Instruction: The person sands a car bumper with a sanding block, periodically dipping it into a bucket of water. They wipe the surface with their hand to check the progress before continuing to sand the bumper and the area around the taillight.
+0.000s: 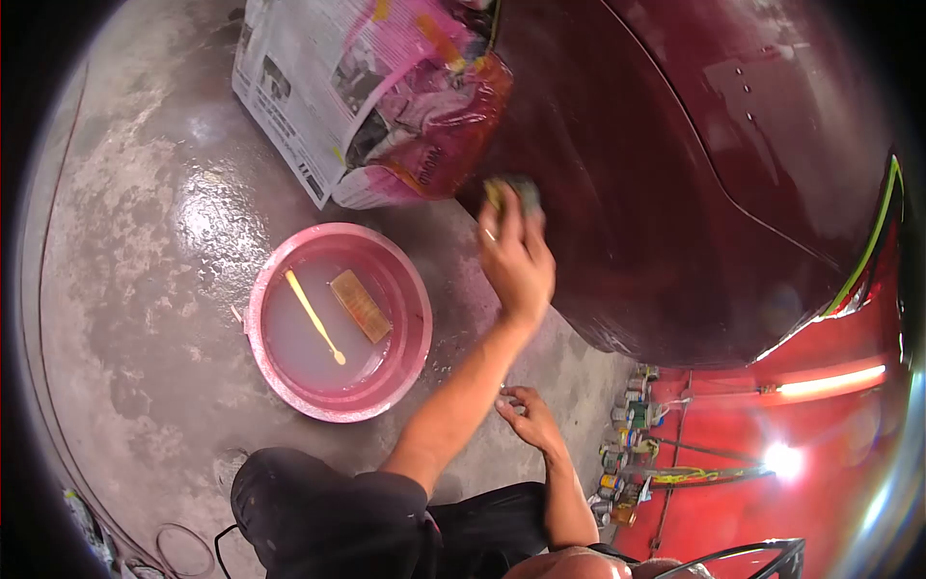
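My left hand [518, 259] is pressed against a dark maroon car body panel [617, 183]. Its fingers are wrapped over a yellow and dark green pad that looks like a sponge [527, 191], blurred by motion. A ring shows on one finger. Lower and to the right, my right hand [531, 421] hangs over the floor with loosely bent fingers, thumb apart, and I see nothing in it. Left of my left forearm stands a pink bucket [422, 333] of cloudy water. In the water are a thin yellow stick [313, 314] and a tan rectangular block [361, 306].
Printed paper and pink-stained plastic sheeting [386, 106] cover the part beside the panel. The concrete floor [145, 318] is wet in places. Several cans [622, 454] line the red wall [733, 482], near a bright lamp [782, 461]. A hose [43, 318] runs along the far left.
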